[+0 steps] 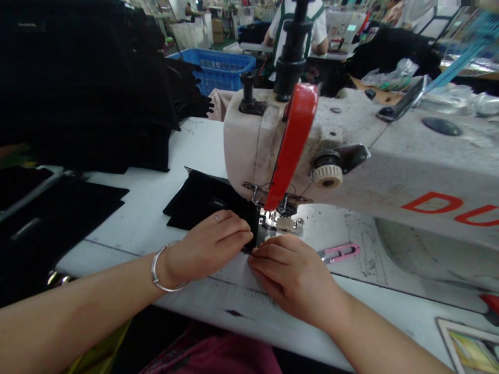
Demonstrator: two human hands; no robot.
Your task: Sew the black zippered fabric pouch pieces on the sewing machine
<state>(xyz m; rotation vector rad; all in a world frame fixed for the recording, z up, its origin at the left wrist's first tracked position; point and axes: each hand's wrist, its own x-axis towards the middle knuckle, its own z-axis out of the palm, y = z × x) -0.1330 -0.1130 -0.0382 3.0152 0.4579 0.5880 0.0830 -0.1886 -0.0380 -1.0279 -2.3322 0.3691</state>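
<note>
A black fabric piece [202,200] with a small label lies on the white table, its right edge beside the presser foot [268,218] of the sewing machine [351,150]. My left hand [212,241], with a ring and a silver bangle, presses on the fabric with its fingers held together. Just in front of the presser foot, my right hand [292,275] pinches the fabric's near corner between thumb and fingers. Pink thread snips [341,253] lie on the machine bed to the right of that hand.
Tall stacks of black fabric [86,93] stand at the left, with more black pieces [70,213] nearer me. Behind the machine are a blue basket [226,67] and a person [300,31] in white. A framed card [471,343] lies at the front right.
</note>
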